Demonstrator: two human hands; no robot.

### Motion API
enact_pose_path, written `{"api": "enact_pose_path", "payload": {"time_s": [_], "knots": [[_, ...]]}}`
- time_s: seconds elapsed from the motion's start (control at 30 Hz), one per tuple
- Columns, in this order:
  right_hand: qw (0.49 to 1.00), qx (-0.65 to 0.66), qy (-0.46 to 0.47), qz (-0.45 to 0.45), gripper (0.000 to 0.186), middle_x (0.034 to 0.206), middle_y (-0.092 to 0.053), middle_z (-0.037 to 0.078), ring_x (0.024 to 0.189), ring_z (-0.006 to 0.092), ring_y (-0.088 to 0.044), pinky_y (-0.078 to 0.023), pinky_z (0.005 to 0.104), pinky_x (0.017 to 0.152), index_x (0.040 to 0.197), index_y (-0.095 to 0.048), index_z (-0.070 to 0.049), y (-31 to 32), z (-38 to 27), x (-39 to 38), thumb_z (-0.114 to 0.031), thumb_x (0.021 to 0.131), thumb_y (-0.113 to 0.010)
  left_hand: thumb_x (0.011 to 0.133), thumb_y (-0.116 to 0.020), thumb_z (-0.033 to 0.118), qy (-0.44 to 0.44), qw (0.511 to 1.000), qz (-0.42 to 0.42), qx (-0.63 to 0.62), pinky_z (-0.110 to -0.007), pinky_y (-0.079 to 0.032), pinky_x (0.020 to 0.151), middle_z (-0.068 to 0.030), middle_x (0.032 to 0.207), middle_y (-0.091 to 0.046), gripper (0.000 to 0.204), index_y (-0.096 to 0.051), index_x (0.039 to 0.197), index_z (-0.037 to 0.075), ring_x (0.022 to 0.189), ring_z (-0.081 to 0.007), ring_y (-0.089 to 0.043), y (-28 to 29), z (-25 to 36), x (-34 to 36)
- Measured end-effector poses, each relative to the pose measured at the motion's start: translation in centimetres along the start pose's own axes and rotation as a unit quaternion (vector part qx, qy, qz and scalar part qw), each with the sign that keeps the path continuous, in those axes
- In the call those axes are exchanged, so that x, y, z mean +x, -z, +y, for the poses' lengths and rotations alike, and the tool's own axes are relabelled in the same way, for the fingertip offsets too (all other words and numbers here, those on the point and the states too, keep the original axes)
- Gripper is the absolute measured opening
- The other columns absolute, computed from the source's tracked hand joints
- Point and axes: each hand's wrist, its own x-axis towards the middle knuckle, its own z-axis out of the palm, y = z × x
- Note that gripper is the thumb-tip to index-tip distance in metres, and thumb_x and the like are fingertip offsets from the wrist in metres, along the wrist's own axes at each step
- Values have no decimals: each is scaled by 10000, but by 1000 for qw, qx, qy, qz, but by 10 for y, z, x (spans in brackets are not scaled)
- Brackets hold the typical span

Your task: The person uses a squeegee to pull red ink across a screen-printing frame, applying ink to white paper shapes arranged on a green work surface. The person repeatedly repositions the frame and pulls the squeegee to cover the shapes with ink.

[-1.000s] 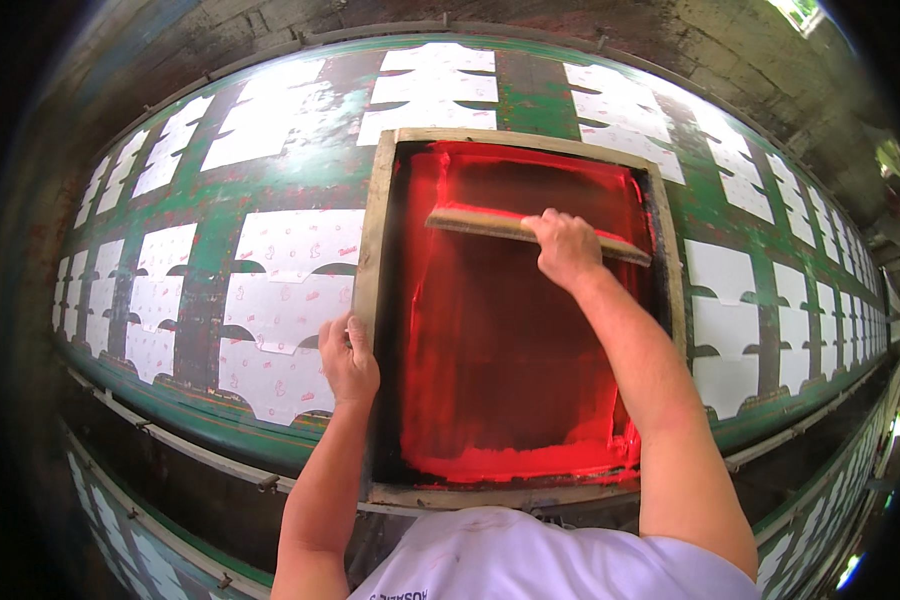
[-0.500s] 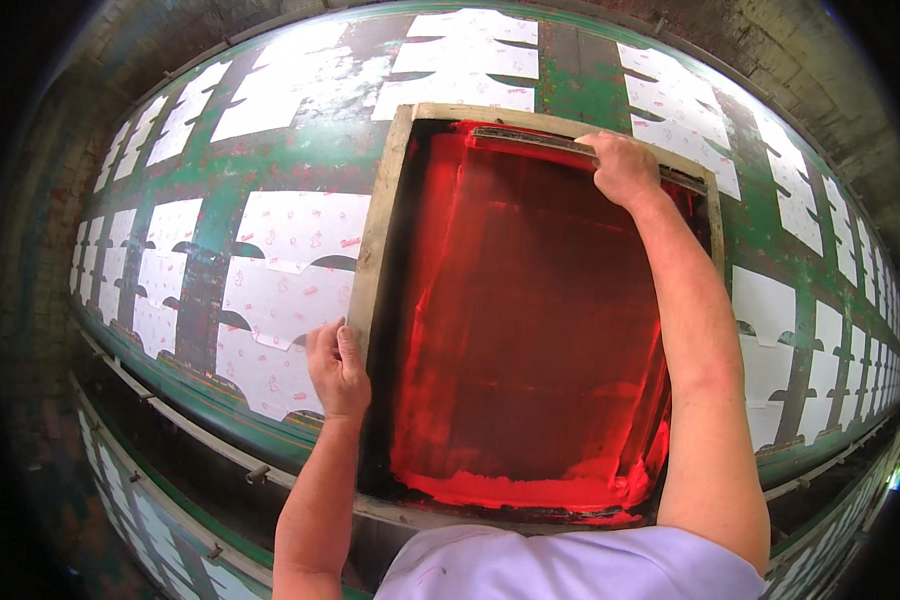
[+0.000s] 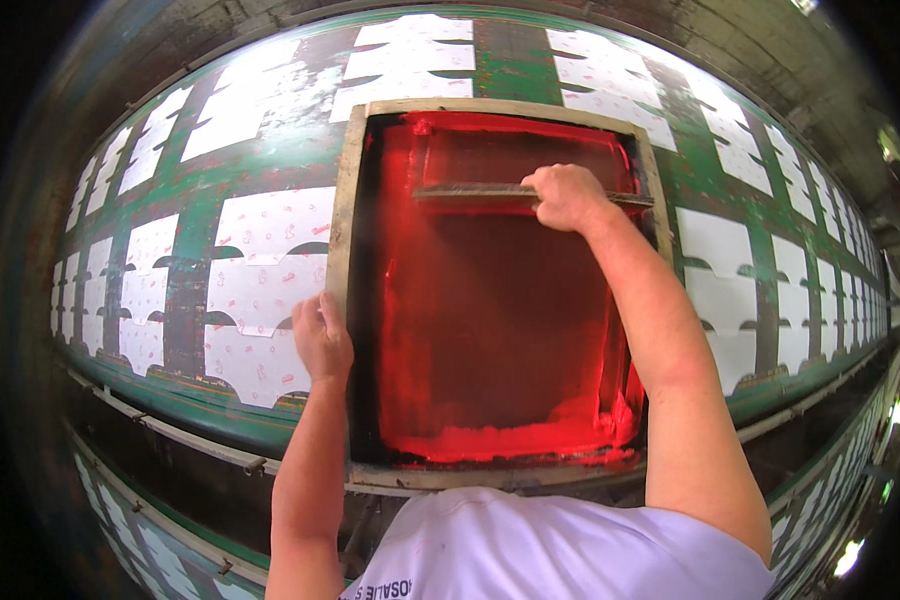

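Observation:
A wooden-framed printing screen (image 3: 343, 220) lies on a long green table, its mesh covered with red ink (image 3: 480, 350) that is thicker along the edges. My right hand (image 3: 568, 198) grips a long wooden squeegee (image 3: 470, 191) lying crosswise over the upper part of the mesh. My left hand (image 3: 322, 338) holds the screen's left wooden rail, fingers curled at its outer side.
Rows of white cut fabric pieces (image 3: 255, 290), some with small red prints, lie on the green table (image 3: 500, 50) on both sides of the screen and beyond it. A metal rail (image 3: 186, 440) runs along the near edge. Another table with white pieces (image 3: 115, 510) shows below.
The squeegee rose to the screen's far edge half a second ago and is now back down a little from it in my right hand. My left hand stays at the left rail as the view shifts.

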Motion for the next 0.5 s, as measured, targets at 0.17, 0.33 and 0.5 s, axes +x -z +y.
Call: {"api": "enact_pose_path", "payload": {"time_s": [0.17, 0.33, 0.5], "knots": [[1000, 20, 9, 11, 361, 1110, -816, 131, 1038, 390, -800, -645, 544, 918, 1155, -870, -198, -27, -60, -107, -96, 844, -719, 1182, -587, 398, -3, 1000, -1, -12, -498, -568, 941, -202, 1176, -697, 440, -762, 1196, -6, 1036, -393, -702, -1, -1, -1], [998, 47, 1, 36, 345, 1037, -803, 92, 984, 357, -800, -651, 524, 869, 1108, -873, -219, -46, -125, -206, -69, 836, -723, 1121, -687, 384, -44, 999, 12, 23, -519, -564, 1033, -199, 1269, -706, 435, -730, 1314, -3, 1197, -418, -684, -3, -4, -2], [998, 52, -18, 43, 331, 1027, -782, 85, 1009, 333, -802, -661, 507, 876, 1097, -863, -214, -65, -180, -293, -56, 849, -711, 1053, -767, 391, -64, 997, 3, 40, -535, -554, 1063, -201, 1311, -704, 492, -708, 1363, 14, 1259, -431, -670, -2, -5, -4]]}}
